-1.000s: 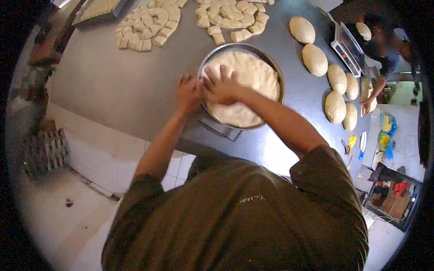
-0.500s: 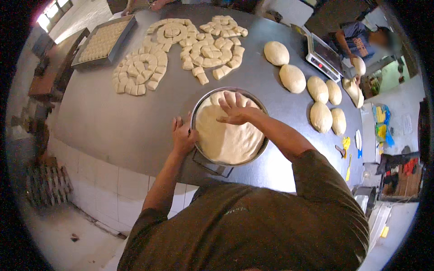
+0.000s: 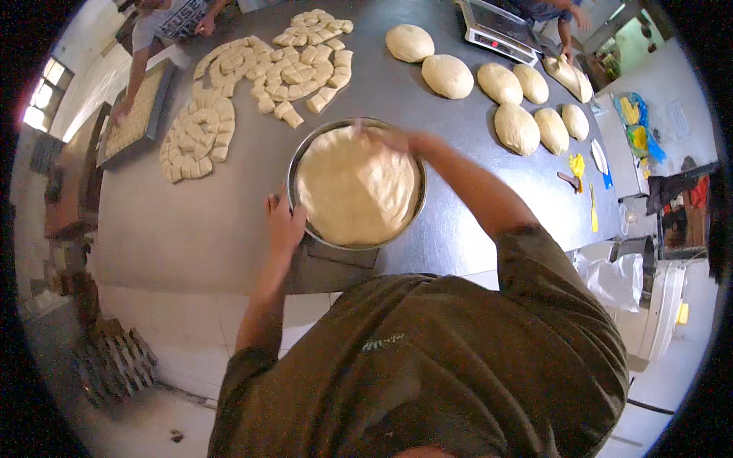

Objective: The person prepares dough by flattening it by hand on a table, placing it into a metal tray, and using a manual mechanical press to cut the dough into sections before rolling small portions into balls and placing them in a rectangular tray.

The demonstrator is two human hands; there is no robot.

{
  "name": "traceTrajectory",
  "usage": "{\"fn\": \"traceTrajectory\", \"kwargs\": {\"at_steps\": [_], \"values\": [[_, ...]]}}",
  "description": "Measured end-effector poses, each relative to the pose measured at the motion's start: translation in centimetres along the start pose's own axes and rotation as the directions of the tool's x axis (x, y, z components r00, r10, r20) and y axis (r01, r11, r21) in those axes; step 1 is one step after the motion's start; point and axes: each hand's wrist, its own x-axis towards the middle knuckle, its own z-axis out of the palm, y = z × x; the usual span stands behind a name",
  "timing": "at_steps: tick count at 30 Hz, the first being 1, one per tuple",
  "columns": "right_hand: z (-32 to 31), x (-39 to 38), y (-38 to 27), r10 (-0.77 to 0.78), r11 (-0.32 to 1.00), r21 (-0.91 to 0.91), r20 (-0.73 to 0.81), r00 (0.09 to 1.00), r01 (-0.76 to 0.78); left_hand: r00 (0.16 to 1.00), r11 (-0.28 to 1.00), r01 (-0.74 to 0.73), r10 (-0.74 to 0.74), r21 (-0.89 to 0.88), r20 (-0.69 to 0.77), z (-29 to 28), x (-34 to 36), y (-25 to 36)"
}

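A round metal pan (image 3: 421,200) stands near the front of the steel table, filled with a flat sheet of pale dough (image 3: 347,195). My left hand (image 3: 286,225) grips the pan's left rim, its thumb side against the metal. Over the far right part of the dough lies my right hand (image 3: 391,139), pointing left; motion smears its fingers, so their pose is unclear. Beneath the pan's near side, part of a dark flat frame (image 3: 343,256) shows.
Cut dough pieces (image 3: 197,136) lie in rings at the far left. Beyond them a person's hand (image 3: 122,111) reaches into a dough-filled tray (image 3: 159,107). Several dough balls (image 3: 517,128) sit at the right, near a scale (image 3: 500,34) and another person's hand (image 3: 566,52).
My right hand, spread on the dough before, is now blurred near the pan's far rim. One more dough ball rests at the right. A person's arm has come in over the tray. The view has shifted.
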Motion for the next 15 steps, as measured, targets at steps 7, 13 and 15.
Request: {"fn": "traceTrajectory", "kwargs": {"at_steps": [7,13,15], "values": [[-3.1,-1.3,-0.7,0.166,0.917,0.364,0.026,0.986,-0.164,0.997,0.999,0.033,-0.032,0.015,-0.072,2.3,-2.7,4.0],[-1.8,-5.0,-2.3,0.342,0.497,0.842,0.03,0.939,-0.208,0.981,0.991,0.118,-0.126,-0.058,-0.148,4.0,-5.2,5.5],[-1.1,-6.2,-2.9,0.351,0.426,0.884,0.037,0.936,-0.195,0.947,0.964,0.159,-0.21,-0.212,-0.243,2.9,-4.6,6.6]]}}
